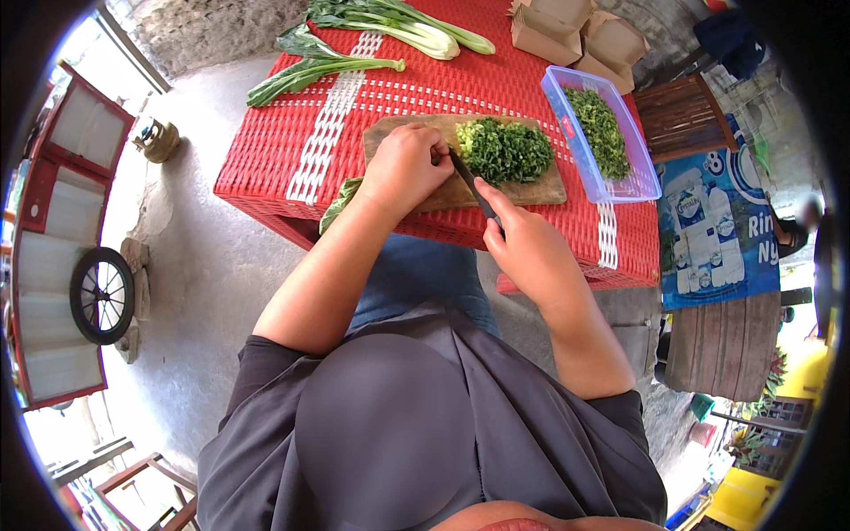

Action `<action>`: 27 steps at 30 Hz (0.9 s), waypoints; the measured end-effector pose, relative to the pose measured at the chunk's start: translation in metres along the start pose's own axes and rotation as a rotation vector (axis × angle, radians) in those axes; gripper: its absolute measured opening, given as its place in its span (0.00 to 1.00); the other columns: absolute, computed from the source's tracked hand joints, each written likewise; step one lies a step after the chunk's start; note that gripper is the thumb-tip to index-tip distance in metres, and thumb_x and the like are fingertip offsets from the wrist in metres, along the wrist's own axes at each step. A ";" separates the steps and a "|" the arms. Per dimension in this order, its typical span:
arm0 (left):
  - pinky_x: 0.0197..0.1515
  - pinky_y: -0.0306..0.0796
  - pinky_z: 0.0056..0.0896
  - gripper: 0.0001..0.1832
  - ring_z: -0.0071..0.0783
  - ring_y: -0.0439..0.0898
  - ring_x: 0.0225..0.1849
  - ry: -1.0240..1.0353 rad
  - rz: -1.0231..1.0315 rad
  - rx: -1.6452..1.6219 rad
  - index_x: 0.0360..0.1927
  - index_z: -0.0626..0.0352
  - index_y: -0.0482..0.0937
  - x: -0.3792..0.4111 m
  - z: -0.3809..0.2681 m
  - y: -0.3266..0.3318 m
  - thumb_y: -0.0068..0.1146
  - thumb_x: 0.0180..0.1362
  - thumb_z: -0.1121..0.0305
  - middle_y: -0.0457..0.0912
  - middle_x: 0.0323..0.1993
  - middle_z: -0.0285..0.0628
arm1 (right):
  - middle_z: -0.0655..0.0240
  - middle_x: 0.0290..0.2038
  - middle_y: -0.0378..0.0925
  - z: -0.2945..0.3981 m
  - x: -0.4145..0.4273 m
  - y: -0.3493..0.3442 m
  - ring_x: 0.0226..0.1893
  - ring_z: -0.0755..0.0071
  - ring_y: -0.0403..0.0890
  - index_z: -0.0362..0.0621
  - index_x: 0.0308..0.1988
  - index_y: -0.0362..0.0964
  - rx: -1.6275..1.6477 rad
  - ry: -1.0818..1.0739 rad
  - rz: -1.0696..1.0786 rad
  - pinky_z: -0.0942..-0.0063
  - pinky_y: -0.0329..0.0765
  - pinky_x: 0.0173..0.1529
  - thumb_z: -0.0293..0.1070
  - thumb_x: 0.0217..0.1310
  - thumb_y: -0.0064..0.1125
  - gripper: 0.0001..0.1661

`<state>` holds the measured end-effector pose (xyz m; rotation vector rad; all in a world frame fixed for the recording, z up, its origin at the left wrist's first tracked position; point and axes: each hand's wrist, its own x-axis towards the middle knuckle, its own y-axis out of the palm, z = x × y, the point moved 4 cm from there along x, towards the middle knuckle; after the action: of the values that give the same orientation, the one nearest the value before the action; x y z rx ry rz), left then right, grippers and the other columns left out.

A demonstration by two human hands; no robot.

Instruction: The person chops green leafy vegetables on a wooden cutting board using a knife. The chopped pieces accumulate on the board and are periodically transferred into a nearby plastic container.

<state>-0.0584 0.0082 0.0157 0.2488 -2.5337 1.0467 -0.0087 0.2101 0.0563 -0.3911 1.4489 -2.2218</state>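
Observation:
My right hand point(531, 249) grips a dark-handled kitchen knife point(470, 180), its blade slanting across a wooden cutting board point(435, 198). Close to the blade's tip, my left hand point(408, 159) is curled down on the board over leafy greens, mostly hidden beneath it. Their leafy end point(342, 204) sticks out past my left wrist over the table's front edge. To the right of the blade lies a heap of finely chopped greens point(508, 151), pale green at its left side and darker elsewhere.
The board rests on a red and white woven table point(265, 159). Whole leafy stalks point(398, 30) and a single stalk point(332, 66) lie at the back left. On the right stands a clear plastic container point(649, 189) of chopped greens, with brown cardboard boxes point(548, 33) behind it.

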 end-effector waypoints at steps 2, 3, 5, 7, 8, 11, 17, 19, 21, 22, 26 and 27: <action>0.50 0.78 0.49 0.08 0.51 0.84 0.43 0.007 -0.003 0.022 0.30 0.62 0.83 -0.001 -0.001 -0.001 0.68 0.52 0.69 0.84 0.34 0.49 | 0.45 0.32 0.82 0.001 0.001 0.001 0.34 0.36 0.83 0.52 0.73 0.66 -0.002 -0.004 -0.017 0.41 0.77 0.41 0.33 0.71 0.55 0.33; 0.49 0.78 0.48 0.08 0.50 0.84 0.43 0.016 -0.002 0.035 0.32 0.63 0.83 -0.001 -0.002 -0.001 0.68 0.53 0.69 0.84 0.34 0.48 | 0.44 0.32 0.82 0.000 -0.001 0.001 0.34 0.36 0.83 0.52 0.73 0.66 0.004 0.004 -0.009 0.41 0.77 0.40 0.33 0.71 0.55 0.33; 0.48 0.77 0.47 0.09 0.50 0.84 0.42 0.023 -0.001 0.046 0.33 0.64 0.83 -0.001 -0.004 -0.001 0.67 0.54 0.69 0.84 0.34 0.47 | 0.44 0.32 0.81 -0.006 -0.009 -0.001 0.33 0.36 0.83 0.53 0.73 0.66 0.017 0.020 0.005 0.41 0.77 0.40 0.32 0.71 0.55 0.33; 0.48 0.77 0.48 0.09 0.50 0.84 0.42 0.015 -0.004 0.047 0.32 0.64 0.82 -0.002 -0.004 -0.002 0.67 0.53 0.69 0.84 0.34 0.47 | 0.43 0.31 0.81 -0.011 -0.019 -0.005 0.33 0.36 0.83 0.54 0.73 0.65 0.004 0.000 0.003 0.41 0.77 0.39 0.32 0.71 0.55 0.34; 0.48 0.77 0.48 0.09 0.50 0.84 0.43 0.010 -0.020 0.055 0.32 0.64 0.82 -0.002 -0.002 -0.002 0.68 0.53 0.69 0.84 0.34 0.48 | 0.43 0.31 0.81 -0.012 -0.023 -0.006 0.32 0.36 0.83 0.54 0.73 0.65 -0.002 -0.010 0.003 0.41 0.77 0.39 0.32 0.71 0.56 0.34; 0.49 0.77 0.50 0.09 0.52 0.84 0.44 -0.001 -0.051 0.076 0.31 0.63 0.81 -0.002 0.003 0.001 0.67 0.53 0.68 0.84 0.34 0.48 | 0.43 0.31 0.81 -0.008 -0.031 -0.012 0.32 0.36 0.84 0.54 0.73 0.65 0.028 0.054 0.056 0.42 0.77 0.38 0.32 0.71 0.56 0.34; 0.52 0.77 0.54 0.08 0.56 0.84 0.45 -0.002 -0.044 0.088 0.30 0.62 0.81 -0.002 -0.003 0.000 0.65 0.52 0.69 0.85 0.36 0.50 | 0.42 0.33 0.82 -0.007 -0.027 -0.011 0.32 0.35 0.83 0.53 0.73 0.65 0.041 0.031 0.003 0.41 0.77 0.39 0.33 0.71 0.56 0.33; 0.52 0.77 0.54 0.08 0.56 0.83 0.46 0.001 -0.045 0.083 0.30 0.62 0.80 -0.002 -0.003 0.000 0.65 0.52 0.69 0.85 0.36 0.50 | 0.43 0.34 0.82 -0.002 -0.025 -0.012 0.34 0.36 0.84 0.52 0.73 0.65 0.066 0.011 0.008 0.41 0.77 0.39 0.33 0.71 0.55 0.33; 0.52 0.77 0.54 0.08 0.56 0.83 0.46 0.002 -0.044 0.084 0.30 0.62 0.80 -0.002 -0.002 0.000 0.65 0.52 0.69 0.85 0.36 0.50 | 0.43 0.35 0.83 0.001 -0.024 -0.012 0.35 0.36 0.84 0.51 0.73 0.65 0.068 -0.019 -0.001 0.42 0.78 0.40 0.32 0.71 0.55 0.33; 0.52 0.77 0.53 0.08 0.56 0.83 0.46 0.003 -0.043 0.085 0.31 0.62 0.80 -0.002 -0.001 0.000 0.65 0.52 0.69 0.84 0.36 0.50 | 0.44 0.35 0.83 0.001 -0.024 -0.011 0.36 0.37 0.84 0.50 0.73 0.65 0.058 -0.039 -0.012 0.42 0.78 0.41 0.32 0.71 0.55 0.33; 0.52 0.77 0.53 0.08 0.55 0.83 0.46 0.008 -0.033 0.075 0.30 0.62 0.80 -0.001 -0.001 0.001 0.65 0.52 0.69 0.84 0.36 0.50 | 0.45 0.36 0.83 0.001 -0.020 -0.008 0.37 0.38 0.85 0.47 0.72 0.65 0.028 -0.068 -0.043 0.43 0.78 0.42 0.32 0.71 0.55 0.32; 0.52 0.77 0.53 0.08 0.55 0.83 0.45 0.006 -0.031 0.072 0.30 0.62 0.80 -0.001 -0.001 0.000 0.65 0.52 0.69 0.84 0.36 0.50 | 0.45 0.36 0.84 0.002 -0.016 -0.007 0.37 0.38 0.85 0.47 0.72 0.65 0.010 -0.043 -0.015 0.43 0.78 0.42 0.32 0.71 0.55 0.32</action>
<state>-0.0572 0.0089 0.0156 0.3041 -2.4817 1.1265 0.0047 0.2197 0.0635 -0.4450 1.4164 -2.2184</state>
